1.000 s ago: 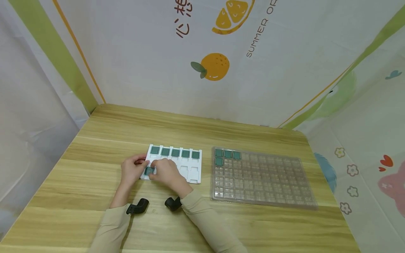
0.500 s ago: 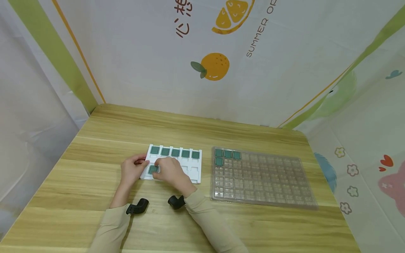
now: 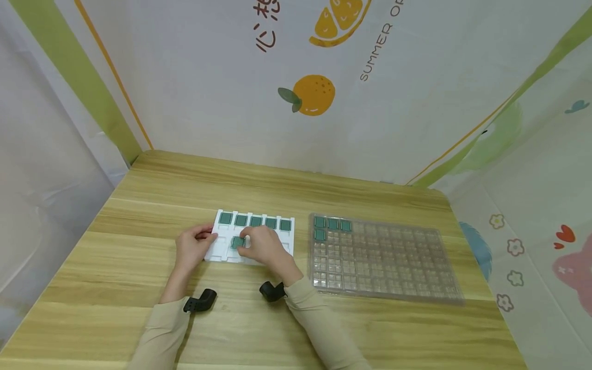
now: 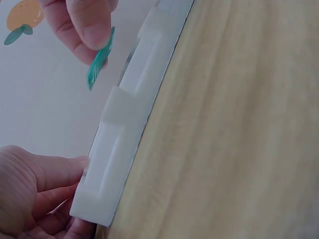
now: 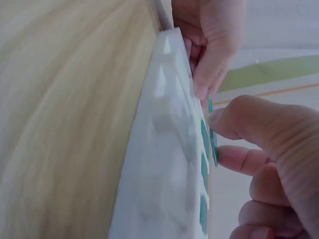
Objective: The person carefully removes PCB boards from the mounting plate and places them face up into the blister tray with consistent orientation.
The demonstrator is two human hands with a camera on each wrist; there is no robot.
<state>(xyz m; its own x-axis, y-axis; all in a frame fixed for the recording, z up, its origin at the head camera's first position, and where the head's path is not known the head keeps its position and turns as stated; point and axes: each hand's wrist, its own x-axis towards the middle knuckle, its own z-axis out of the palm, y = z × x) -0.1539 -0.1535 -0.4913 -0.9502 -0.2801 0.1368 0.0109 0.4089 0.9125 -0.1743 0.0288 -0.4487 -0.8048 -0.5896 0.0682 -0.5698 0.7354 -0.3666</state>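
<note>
The worktop (image 3: 139, 216) carries a white tray (image 3: 217, 226) and, well right of the hands, a clear tray (image 3: 393, 267). The left hand (image 3: 191, 247) grips the white tray's left edge, unmoved. The right hand (image 3: 264, 245) has shifted right along the near row and pinches a green chip (image 3: 237, 242), now lifted clear of its pocket. Judged: extraction is complete; transfer is under way.

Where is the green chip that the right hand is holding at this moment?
In the head view, the green chip is pinched by the right hand over the near row of the white tray, just below the five filled pockets.
</note>
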